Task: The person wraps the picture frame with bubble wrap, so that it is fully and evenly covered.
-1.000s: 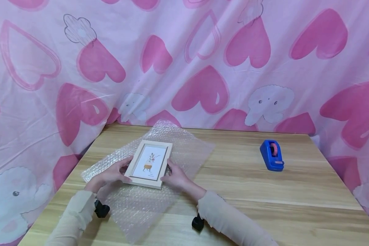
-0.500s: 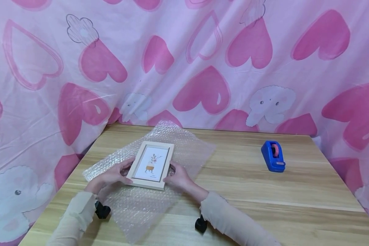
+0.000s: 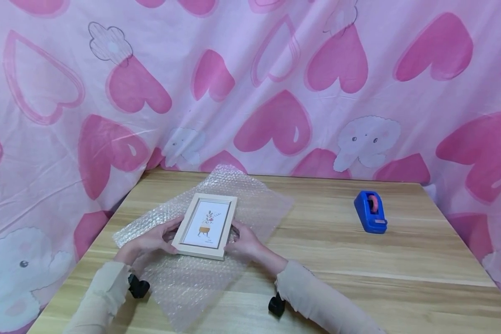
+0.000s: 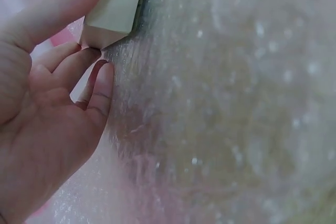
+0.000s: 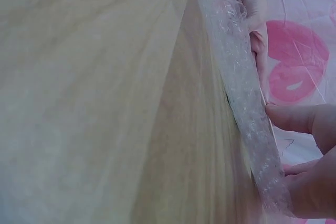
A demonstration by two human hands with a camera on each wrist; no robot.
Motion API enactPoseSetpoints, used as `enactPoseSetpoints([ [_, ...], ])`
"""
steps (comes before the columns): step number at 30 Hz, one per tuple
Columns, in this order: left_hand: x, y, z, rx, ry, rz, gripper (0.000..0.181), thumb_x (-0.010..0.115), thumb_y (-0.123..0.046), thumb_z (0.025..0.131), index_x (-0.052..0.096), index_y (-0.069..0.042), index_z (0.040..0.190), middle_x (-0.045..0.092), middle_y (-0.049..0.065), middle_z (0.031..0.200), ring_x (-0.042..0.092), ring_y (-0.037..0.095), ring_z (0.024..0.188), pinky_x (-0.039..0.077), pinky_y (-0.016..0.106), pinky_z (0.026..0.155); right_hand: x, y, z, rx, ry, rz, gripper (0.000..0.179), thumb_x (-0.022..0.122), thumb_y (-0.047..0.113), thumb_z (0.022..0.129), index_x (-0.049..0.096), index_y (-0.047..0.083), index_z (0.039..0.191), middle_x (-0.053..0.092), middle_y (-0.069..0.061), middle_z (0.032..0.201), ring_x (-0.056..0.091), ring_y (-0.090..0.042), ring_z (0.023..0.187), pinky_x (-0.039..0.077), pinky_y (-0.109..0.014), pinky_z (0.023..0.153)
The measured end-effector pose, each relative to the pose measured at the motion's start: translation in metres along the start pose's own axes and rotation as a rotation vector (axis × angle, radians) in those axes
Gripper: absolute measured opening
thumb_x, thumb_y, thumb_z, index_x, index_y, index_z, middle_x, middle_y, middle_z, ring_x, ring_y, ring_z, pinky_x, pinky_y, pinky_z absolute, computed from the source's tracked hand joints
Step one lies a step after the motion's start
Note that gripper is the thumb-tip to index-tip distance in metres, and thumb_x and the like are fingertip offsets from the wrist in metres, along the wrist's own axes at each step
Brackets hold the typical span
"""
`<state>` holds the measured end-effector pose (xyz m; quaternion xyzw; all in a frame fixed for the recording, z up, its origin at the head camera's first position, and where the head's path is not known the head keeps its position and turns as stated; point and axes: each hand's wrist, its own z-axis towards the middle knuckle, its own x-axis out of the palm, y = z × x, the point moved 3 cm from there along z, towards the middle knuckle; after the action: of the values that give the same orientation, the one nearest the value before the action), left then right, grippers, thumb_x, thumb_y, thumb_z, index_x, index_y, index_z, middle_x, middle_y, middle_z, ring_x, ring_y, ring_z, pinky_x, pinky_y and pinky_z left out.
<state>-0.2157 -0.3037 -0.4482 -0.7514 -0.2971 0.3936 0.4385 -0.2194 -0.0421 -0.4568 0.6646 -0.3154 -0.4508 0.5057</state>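
Observation:
A pale wooden picture frame (image 3: 204, 225) holding a print of a plant in an orange pot lies over a sheet of bubble wrap (image 3: 183, 283). On its left side, my left hand (image 3: 154, 239) grips the frame near the lower corner. My right hand (image 3: 246, 241) holds the opposite edge, thumb by the lower right corner, some fingers hidden behind the frame. The left wrist view shows the left hand (image 4: 52, 93) with its thumb along the frame corner (image 4: 118, 3) and fingertips at its underside. In the right wrist view, the right hand (image 5: 310, 166) appears beside the bubble wrap (image 5: 236, 77).
A blue tape dispenser (image 3: 371, 213) with a pink roll core stands toward the right rear of the wooden table (image 3: 359, 278). Behind the table hangs a pink curtain (image 3: 271, 120) printed with hearts. Black wrist cameras sit under both sleeves.
The picture frame has shifted slightly right and nearer to me, with both hands on it. The bubble wrap and the tape dispenser have stayed in place.

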Motion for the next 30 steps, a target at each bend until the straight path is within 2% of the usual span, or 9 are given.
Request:
enactPoseSetpoints([
  [9,0.0015,0.0007,0.0013,0.062,-0.043,0.058,0.100,0.078,-0.011,0.067,0.015,0.000,0.143,0.020,0.022,0.147,0.024,0.039,0.131,0.026,0.048,0.105,-0.0019,-0.0022,-0.0020,-0.033,-0.004,0.031,0.080,0.070,-0.012,0.063,0.033,-0.008,0.134,0.040,-0.025,0.135,0.042,-0.036,0.121,0.041,-0.039,0.097],
  [15,0.0031,-0.0009,0.0015,0.043,-0.084,0.098,0.098,0.079,-0.015,0.066,0.021,-0.002,0.143,0.024,0.020,0.146,0.028,0.036,0.130,0.029,0.045,0.104,-0.0035,-0.0036,-0.0011,-0.041,0.006,0.099,0.082,0.067,-0.016,0.063,0.028,-0.012,0.135,0.037,-0.029,0.135,0.039,-0.039,0.122,0.039,-0.041,0.097],
  [19,0.0034,-0.0019,0.0007,0.060,-0.069,0.082,0.095,0.078,-0.011,0.067,0.020,0.003,0.141,0.022,0.023,0.145,0.030,0.039,0.128,0.030,0.044,0.103,-0.0035,-0.0065,0.0000,-0.041,0.020,0.113,0.082,0.067,-0.015,0.066,0.026,-0.011,0.136,0.034,-0.029,0.137,0.036,-0.038,0.125,0.038,-0.041,0.098],
  [25,0.0015,-0.0001,0.0030,0.049,-0.066,0.063,0.092,0.076,-0.012,0.070,0.021,0.000,0.142,0.025,0.023,0.144,0.031,0.038,0.128,0.037,0.037,0.100,-0.0041,-0.0059,-0.0006,-0.032,0.011,0.069,0.081,0.066,-0.012,0.068,0.024,-0.010,0.138,0.033,-0.026,0.139,0.036,-0.036,0.126,0.038,-0.039,0.098],
  [30,0.0018,0.0001,0.0051,0.065,-0.056,0.058,0.090,0.075,-0.012,0.071,0.021,0.002,0.141,0.025,0.024,0.143,0.031,0.038,0.128,0.040,0.032,0.097,-0.0051,-0.0057,-0.0012,-0.008,0.007,0.097,0.083,0.065,-0.012,0.069,0.020,-0.009,0.139,0.030,-0.025,0.141,0.034,-0.035,0.127,0.036,-0.039,0.100],
])
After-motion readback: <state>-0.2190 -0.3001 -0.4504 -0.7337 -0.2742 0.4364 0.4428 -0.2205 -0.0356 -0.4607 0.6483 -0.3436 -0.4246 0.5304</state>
